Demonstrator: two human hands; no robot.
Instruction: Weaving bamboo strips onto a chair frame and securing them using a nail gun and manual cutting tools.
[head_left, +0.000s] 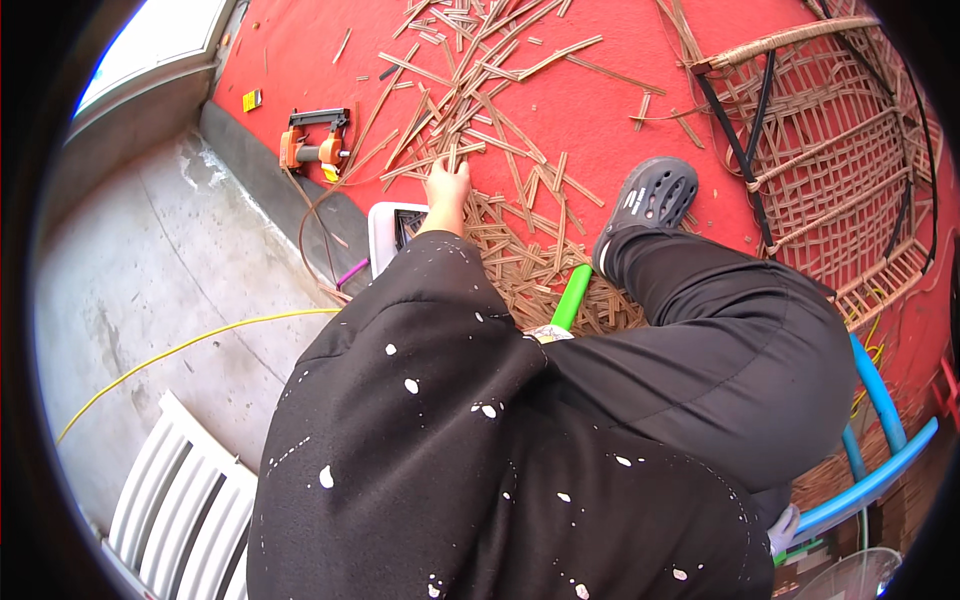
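My left hand (447,188) reaches forward from a dark sleeve, its fingers closed on a short brown wicker strip (452,156). Beneath and around it, many such strips form a loose heap (545,255) on a red floor covering. A pale, glove-like shape (784,528) shows low on the right, at the edge of my dark clothing; it may be my right hand, but its fingers are mostly hidden. Just left of my left wrist is a white-rimmed container (384,225) with dark contents. Near my knee, a green handle-like piece (572,297) leans over the heap.
An orange and black nail gun (318,142) lies at the far left, near a small yellow and black box (252,100). A woven wicker frame (830,140) stands at right. A yellow hose (200,342) crosses the grey floor by a white slatted chair (175,490). Blue tubing (865,490) curves at lower right.
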